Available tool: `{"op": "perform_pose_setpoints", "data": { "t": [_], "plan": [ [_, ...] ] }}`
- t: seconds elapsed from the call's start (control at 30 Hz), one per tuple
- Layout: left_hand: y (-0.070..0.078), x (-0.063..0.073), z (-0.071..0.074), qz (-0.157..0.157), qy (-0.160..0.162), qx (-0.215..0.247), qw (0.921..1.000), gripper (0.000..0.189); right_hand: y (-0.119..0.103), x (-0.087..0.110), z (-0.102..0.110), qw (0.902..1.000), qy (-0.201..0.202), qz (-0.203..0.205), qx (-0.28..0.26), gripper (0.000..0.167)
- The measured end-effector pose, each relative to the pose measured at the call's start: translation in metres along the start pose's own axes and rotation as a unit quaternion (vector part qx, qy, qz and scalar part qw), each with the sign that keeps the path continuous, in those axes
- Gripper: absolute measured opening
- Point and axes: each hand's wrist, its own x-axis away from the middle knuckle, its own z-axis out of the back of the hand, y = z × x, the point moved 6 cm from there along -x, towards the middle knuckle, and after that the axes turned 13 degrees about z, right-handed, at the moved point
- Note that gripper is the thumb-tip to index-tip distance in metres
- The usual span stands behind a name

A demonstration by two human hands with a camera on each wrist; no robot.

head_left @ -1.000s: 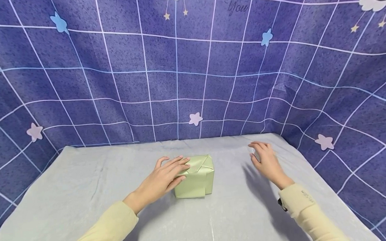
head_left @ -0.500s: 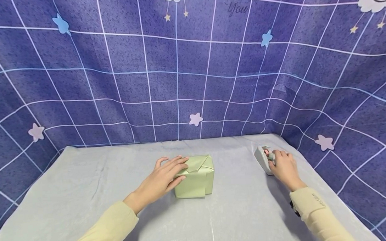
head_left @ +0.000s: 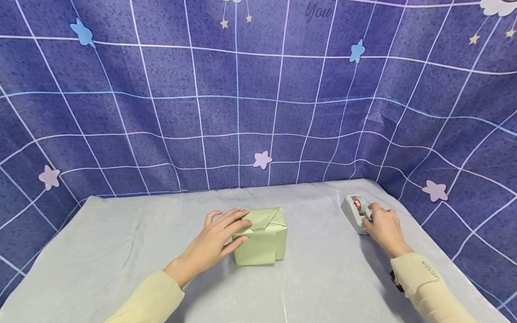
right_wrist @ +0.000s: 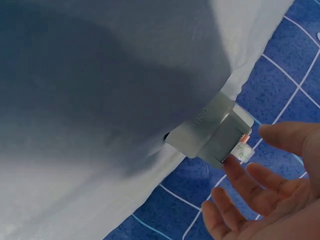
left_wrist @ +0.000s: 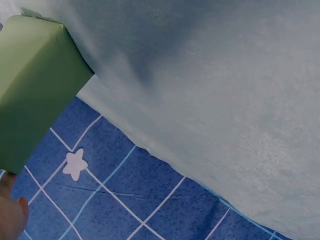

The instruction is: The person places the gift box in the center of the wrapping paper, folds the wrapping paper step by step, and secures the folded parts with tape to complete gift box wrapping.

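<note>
A box wrapped in shiny pale green paper point(head_left: 261, 247) stands mid-table, with folded flaps on top. My left hand point(head_left: 214, 241) rests its extended fingers on the box's top left part. At the right a pale grey tape dispenser point(head_left: 352, 215) holds a roll with a reddish core. My right hand point(head_left: 385, 228) is at the dispenser's near right end. In the right wrist view the index fingertip touches the edge of the dispenser point(right_wrist: 212, 127), while the thumb stands apart from it. In the left wrist view the green box point(left_wrist: 40, 90) hides most of the left hand.
A pale grey cloth point(head_left: 116, 261) covers the table. Behind and to the sides hangs a blue curtain point(head_left: 175, 117) with a grid of lines, stars and clouds. The dispenser stands near the table's right rear edge.
My right hand has moved right and slightly nearer, and the tape dispenser has come into view beside it. The left hand has barely shifted on the box, which has stayed put.
</note>
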Motion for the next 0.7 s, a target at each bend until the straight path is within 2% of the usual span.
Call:
{"op": "perform_pose_setpoints", "data": {
  "t": [0.47, 0.7],
  "plan": [
    [0.0003, 0.0000, 0.0004, -0.003, 0.005, 0.010, 0.9999, 0.033, 0.0011, -0.0026, 0.0001, 0.9983, 0.034, -0.013, -0.047, 0.034],
    [0.0005, 0.0001, 0.0005, -0.003, 0.007, 0.018, 0.9998, 0.032, 0.0011, -0.0048, -0.0019, 0.9937, 0.053, -0.065, -0.074, 0.030]
  ]
}}
